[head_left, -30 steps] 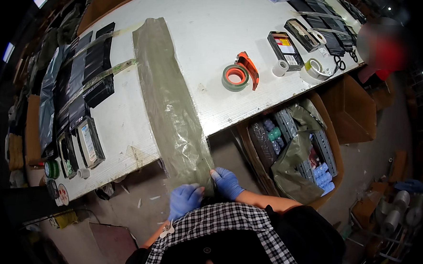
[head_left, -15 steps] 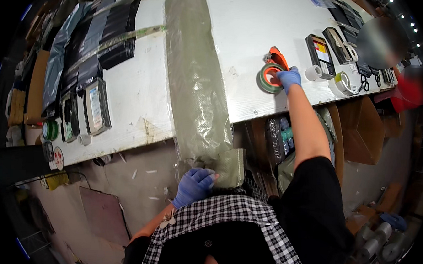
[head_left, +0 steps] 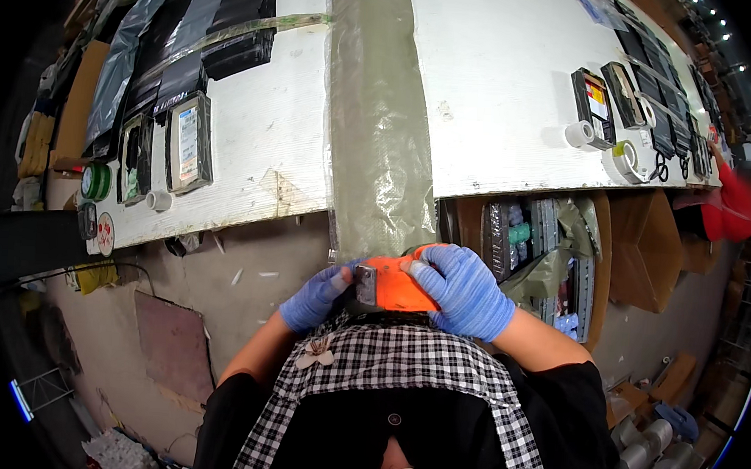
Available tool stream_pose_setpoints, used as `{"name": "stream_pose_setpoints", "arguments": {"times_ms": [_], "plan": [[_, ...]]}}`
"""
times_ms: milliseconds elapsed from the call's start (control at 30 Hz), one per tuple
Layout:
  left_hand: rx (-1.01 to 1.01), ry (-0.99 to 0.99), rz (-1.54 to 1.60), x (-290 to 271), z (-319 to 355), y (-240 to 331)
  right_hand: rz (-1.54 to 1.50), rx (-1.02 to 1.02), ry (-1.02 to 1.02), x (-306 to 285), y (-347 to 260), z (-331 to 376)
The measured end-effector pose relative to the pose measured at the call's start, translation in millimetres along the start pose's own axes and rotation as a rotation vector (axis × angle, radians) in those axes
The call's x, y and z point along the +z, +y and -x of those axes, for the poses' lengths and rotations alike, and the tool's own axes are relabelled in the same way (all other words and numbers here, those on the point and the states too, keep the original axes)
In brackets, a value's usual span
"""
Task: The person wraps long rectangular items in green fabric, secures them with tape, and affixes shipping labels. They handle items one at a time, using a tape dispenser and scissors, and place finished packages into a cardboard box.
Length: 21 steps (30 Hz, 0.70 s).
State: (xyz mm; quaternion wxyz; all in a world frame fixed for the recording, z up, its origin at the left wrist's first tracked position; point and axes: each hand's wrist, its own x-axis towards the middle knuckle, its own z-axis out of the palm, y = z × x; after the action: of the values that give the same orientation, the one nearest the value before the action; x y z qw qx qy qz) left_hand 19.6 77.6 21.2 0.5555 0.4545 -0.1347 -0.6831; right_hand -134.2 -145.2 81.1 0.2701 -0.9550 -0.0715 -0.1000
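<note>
A long olive-green woven bag [head_left: 381, 124] in a clear plastic layer lies across the table, its near end hanging over the front edge toward me. My right hand [head_left: 470, 292], in a blue glove, is wrapped round an orange tape dispenser [head_left: 398, 284] held at the bag's near end, close to my apron. The dispenser's grey metal end points left. My left hand [head_left: 314, 297], gloved as well, has its fingers closed beside that metal end; what they pinch is hidden. The bag's folded near end is mostly covered by the dispenser and my hands.
On the white table [head_left: 510, 97], black packages [head_left: 242, 24] and open boxes [head_left: 190, 144] stand at left. Tape rolls [head_left: 579, 134], scissors [head_left: 660, 168] and more boxes [head_left: 594, 107] lie at right. Cardboard cartons [head_left: 645, 249] stand beneath. A person in red [head_left: 725, 210] is at far right.
My right hand has brought the orange tape dispenser from the tabletop down to the bag's near end. My left hand has shifted slightly left and up, and now sits beside the dispenser.
</note>
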Motion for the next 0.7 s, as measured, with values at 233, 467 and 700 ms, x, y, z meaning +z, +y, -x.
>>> {"name": "stream_pose_setpoints", "arguments": {"times_ms": [233, 467, 700], "plan": [[0.097, 0.375, 0.028, -12, -1, -38, -0.019, -0.018, -0.112, 0, 19, -2], [0.051, 0.877, -0.421, -75, -51, -99, 0.097, 0.267, -0.162, 2, 106, 61], [-0.036, 0.454, 0.439, -113, -160, -179, -0.246, 0.462, 0.202, 195, 163, 94]]}}
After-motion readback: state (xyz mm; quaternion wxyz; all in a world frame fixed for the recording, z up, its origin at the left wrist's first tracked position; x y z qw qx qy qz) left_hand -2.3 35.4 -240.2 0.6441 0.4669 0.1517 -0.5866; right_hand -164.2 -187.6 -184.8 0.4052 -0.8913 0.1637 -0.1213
